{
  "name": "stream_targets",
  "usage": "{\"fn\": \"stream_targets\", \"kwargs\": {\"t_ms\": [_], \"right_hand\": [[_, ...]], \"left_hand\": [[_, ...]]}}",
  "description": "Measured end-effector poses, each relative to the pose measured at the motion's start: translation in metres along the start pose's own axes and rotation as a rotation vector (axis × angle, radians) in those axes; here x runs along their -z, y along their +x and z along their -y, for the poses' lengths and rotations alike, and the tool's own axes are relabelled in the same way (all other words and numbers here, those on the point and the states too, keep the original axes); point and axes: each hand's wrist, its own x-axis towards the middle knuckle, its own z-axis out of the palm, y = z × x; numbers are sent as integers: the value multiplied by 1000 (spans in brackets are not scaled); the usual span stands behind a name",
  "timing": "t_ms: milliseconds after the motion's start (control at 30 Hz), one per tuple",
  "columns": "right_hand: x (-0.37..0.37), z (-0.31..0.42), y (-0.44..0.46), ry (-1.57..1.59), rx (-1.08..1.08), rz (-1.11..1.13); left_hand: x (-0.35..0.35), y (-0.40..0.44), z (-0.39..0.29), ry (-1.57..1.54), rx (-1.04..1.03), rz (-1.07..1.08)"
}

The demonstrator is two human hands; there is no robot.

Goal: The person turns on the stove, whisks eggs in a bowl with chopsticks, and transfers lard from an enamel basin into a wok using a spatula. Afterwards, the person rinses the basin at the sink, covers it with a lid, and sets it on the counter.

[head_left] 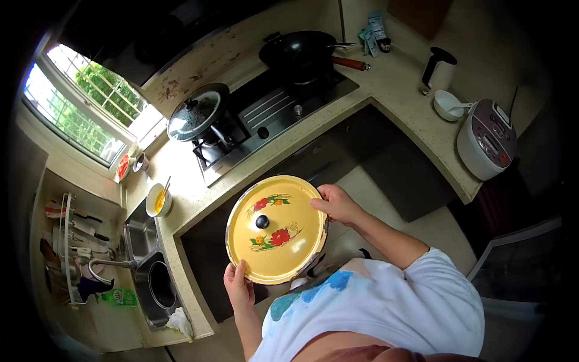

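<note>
A round yellow enamel lid (276, 253) with painted red flowers and a black knob is held up in front of my body, away from the counter. My left hand (239, 286) grips its lower left edge, thumb on top. At the upper right edge, my right hand (338, 204) grips the rim with the thumb on top and the other fingers underneath. Dark chipped patches show along the rim. Whether a basin is beneath the lid, I cannot tell.
A gas stove (271, 114) carries a glass-lidded pot (196, 114) and a black wok (298, 54). A bowl of yellow liquid with chopsticks (158, 200) stands near the sink (142, 241). On the right counter are a white bowl (447, 105) and a rice cooker (487, 139).
</note>
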Motion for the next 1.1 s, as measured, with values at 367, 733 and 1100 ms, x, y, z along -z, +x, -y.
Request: {"fn": "stream_targets", "kwargs": {"t_ms": [367, 733, 1100], "right_hand": [[200, 18, -81, 55, 91, -704], [355, 64, -15, 101, 120, -1076], [464, 61, 90, 257, 349, -1171]], "left_hand": [[-221, 105, 71, -113, 421, 604], [-410, 234, 133, -114, 459, 763], [-527, 338, 173, -11, 304, 597]]}}
